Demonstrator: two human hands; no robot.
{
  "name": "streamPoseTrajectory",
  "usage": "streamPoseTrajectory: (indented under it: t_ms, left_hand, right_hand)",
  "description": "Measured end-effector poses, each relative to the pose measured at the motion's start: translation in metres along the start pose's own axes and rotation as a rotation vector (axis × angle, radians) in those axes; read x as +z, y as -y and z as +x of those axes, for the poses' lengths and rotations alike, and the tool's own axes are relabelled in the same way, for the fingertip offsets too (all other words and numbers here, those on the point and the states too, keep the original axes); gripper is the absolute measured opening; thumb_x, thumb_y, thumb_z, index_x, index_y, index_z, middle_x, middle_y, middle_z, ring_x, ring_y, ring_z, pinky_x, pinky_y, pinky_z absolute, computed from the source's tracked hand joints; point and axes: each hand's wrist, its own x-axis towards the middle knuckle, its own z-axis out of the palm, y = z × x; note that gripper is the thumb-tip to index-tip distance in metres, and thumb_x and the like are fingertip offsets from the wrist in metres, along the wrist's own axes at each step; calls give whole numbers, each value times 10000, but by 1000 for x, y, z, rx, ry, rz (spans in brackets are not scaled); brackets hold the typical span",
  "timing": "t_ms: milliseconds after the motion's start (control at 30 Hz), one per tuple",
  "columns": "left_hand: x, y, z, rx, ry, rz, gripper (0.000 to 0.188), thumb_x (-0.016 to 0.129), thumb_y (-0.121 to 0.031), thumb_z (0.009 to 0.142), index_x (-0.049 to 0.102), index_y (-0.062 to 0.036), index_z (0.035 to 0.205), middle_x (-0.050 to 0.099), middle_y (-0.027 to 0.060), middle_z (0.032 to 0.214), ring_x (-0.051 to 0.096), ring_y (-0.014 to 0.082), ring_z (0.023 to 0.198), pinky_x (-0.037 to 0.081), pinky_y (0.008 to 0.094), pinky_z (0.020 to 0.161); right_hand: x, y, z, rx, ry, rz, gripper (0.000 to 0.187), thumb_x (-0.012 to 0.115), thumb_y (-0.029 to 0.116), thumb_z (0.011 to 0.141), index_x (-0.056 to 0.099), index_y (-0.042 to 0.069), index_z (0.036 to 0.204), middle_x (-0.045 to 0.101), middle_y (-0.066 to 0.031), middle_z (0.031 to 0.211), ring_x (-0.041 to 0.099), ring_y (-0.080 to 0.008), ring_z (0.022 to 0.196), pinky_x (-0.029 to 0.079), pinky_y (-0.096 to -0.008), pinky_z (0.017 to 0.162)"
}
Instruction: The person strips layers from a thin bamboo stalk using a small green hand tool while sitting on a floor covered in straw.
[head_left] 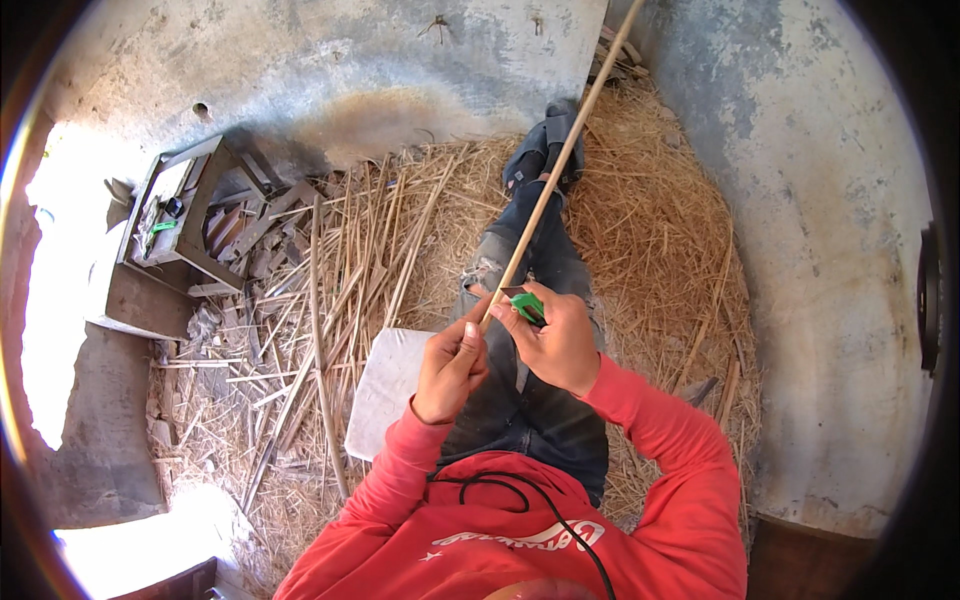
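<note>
A long, thin, pale wooden stick (542, 200) runs from my hands past my outstretched legs toward the far wall. My left hand (450, 372) is closed on its near end, thumb on top. Just right of it, my right hand (562, 342) grips a small green-handled cutter (527, 308). The cutter's dark, flat blade-like part sits against the stick near my left fingers. Both hands are close together above my lap, and my right fingers partly hide the cutter.
Straw and shavings (640, 230) cover the floor. Many loose wooden strips (375, 240) lie to the left. A wooden stand (190, 250) there bears small items, one of them green. Beside my left leg is a pale flat seat (385, 385). A wall (830, 250) rises on the right.
</note>
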Motion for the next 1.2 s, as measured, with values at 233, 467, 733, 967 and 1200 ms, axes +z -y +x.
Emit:
streamPoseTrajectory:
  t_ms: [233, 467, 733, 967, 1200]
  left_hand:
    - [-22, 3, 34, 177, -357, -56, 504, 424, -395, 1146, 503, -48, 1502, 280, -98, 647, 212, 17, 497, 202, 199, 441]
    - [-17, -2, 25, 253, -186, -253, 508, 381, -381, 1156, 456, -21, 1507, 250, -95, 646, 195, 17, 501, 176, 198, 440]
    - [9, 33, 31, 392, -157, -285, 467, 475, -291, 1133, 463, -33, 1522, 559, 84, 1301, 515, 178, 1258, 436, 349, 1106]
    - [-35, -16, 14, 825, -561, 1099, 280, 703, -234, 987, 755, -71, 1210, 604, 152, 1248, 561, 305, 1205, 442, 425, 1038]
    - [-67, -47, 16, 467, 177, 1647, 292, 701, -324, 971, 720, -104, 1163, 732, 97, 974, 719, 321, 804, 554, 431, 662]
  right_hand:
    - [10, 24, -51, -66, 103, 131, 207, 849, 185, 887, 694, 50, 911, 654, -75, 644, 624, -140, 547, 465, -303, 529]
    - [-30, 5, -9, 107, 49, 172, 306, 902, 247, 847, 674, 60, 929, 514, 55, 628, 388, -29, 545, 330, -232, 506]
    - [10, 10, -15, 19, 26, 69, 293, 786, 274, 945, 731, -6, 1013, 697, -147, 776, 677, -251, 656, 503, -342, 612]
    - [-26, -20, -12, 12, 199, 22, 164, 764, 161, 933, 749, -1, 913, 722, -101, 728, 692, -177, 639, 514, -333, 608]
    - [-66, -42, 5, -291, 162, -274, 99, 772, 108, 885, 730, 25, 919, 733, -110, 834, 717, -305, 715, 533, -372, 621]
